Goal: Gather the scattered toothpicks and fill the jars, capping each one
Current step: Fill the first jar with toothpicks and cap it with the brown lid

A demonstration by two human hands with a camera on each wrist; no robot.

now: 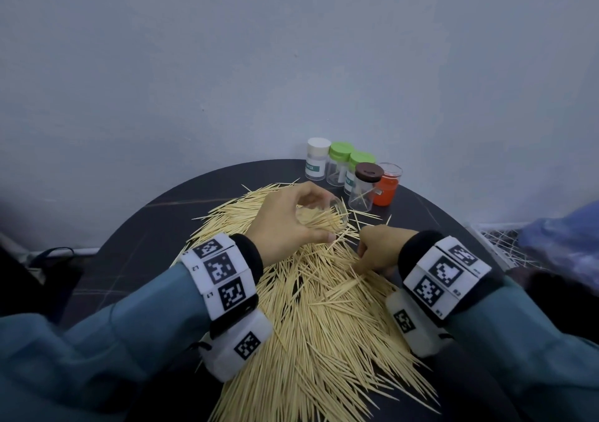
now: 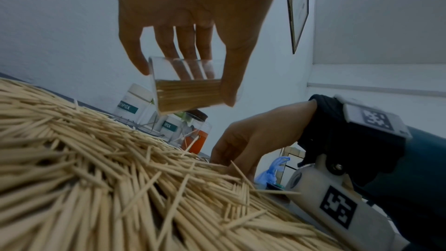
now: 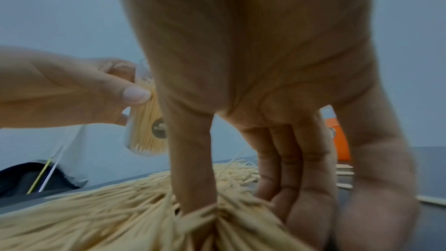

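A clear jar is held tilted on its side above the far part of the toothpick pile, gripped by the left hand with fingers and thumb curled round it; a partial fill of toothpicks is seen inside it from the left wrist view; its mouth is turned right, toward the right hand. The right hand is lowered onto the pile at the right, its fingers bent down into the toothpicks, a tuft bunched between them; a firm pinch cannot be told for certain. The pile is spread over the dark round table. Five more jars are grouped at the far edge: a white-capped jar, two green-capped jars, a brown-capped jar, an orange jar.
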